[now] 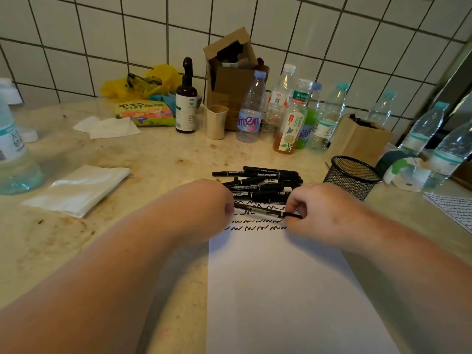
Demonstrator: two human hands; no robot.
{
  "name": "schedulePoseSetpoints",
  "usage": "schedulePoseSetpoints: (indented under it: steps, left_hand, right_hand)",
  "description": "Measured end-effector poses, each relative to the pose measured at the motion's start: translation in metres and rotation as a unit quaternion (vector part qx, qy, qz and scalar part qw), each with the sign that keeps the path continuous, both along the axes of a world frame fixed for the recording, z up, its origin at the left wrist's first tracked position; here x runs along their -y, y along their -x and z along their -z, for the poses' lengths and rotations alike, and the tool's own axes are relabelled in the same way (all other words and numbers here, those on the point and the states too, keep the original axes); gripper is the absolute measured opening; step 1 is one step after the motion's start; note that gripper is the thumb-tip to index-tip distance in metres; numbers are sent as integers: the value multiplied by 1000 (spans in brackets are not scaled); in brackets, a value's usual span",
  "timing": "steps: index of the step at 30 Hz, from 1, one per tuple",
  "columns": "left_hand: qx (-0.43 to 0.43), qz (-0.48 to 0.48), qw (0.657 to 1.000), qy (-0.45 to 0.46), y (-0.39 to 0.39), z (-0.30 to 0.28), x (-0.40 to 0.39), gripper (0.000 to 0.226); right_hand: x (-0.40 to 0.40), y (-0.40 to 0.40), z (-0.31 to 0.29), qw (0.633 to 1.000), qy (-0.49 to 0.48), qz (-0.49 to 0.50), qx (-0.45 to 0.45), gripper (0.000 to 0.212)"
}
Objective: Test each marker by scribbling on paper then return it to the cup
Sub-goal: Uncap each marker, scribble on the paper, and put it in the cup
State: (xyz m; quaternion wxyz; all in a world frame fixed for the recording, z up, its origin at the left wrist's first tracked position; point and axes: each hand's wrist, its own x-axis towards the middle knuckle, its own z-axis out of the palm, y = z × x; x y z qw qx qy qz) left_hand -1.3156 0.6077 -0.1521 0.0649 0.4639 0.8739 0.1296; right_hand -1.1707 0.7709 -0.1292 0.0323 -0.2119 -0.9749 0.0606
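A: Item one, the hands?
B: Both are reaching over the top of the white paper (286, 290). The left hand (204, 208) is curling round one end of a black marker (265, 211); the right hand (316, 213) is pinching the other end. The marker is lying level between them, just above the scribbled rows.

A: Item two, the scribbles?
B: Black wavy scribbles (258, 224) are running in rows across the top of the paper, partly under the hands.

A: Item three, the other markers?
B: A pile of black markers (263, 181) is lying on the table (158, 154) just beyond the paper's far edge, pointing mostly sideways.

A: Item four, the cup?
B: A black mesh cup (351, 176) is standing upright to the right of the pile, near the right hand; I cannot tell whether anything is sitting inside it.

A: Item five, sundries?
B: A folded white cloth (81, 187) is lying to the left. Plastic bottles (288, 108), a dark pump bottle (186, 103), a beige cup (216, 121) and a cardboard box (232, 75) are standing by the tiled wall (102, 42).
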Motion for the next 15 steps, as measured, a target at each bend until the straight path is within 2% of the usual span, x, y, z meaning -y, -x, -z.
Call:
schedulePoseSetpoints:
  steps: [2, 4, 6, 8, 11, 15]
  left_hand:
    - [21, -20, 1000, 1, 2, -3, 0, 30]
    - [48, -33, 998, -18, 4, -5, 0, 28]
    - [96, -40, 993, -60, 5, -9, 0, 25]
    - [138, -34, 985, -101, 3, -14, 1, 26]
    - [140, -9, 980, -144, -3, -17, 3, 38]
    - [114, 39, 982, -146, -12, -12, 0, 24]
  right_hand:
    - [6, -8, -10, 994, 95, 32, -47, 9]
    - [15, -9, -16, 963, 241, 53, -108, 11]
    - [23, -3, -12, 898, 403, 60, -169, 19]
    - [32, 5, 0, 823, 520, 67, -216, 23]
    - [38, 13, 24, 754, 595, 52, -273, 23]
    - [35, 15, 38, 656, 684, 62, -313, 27]
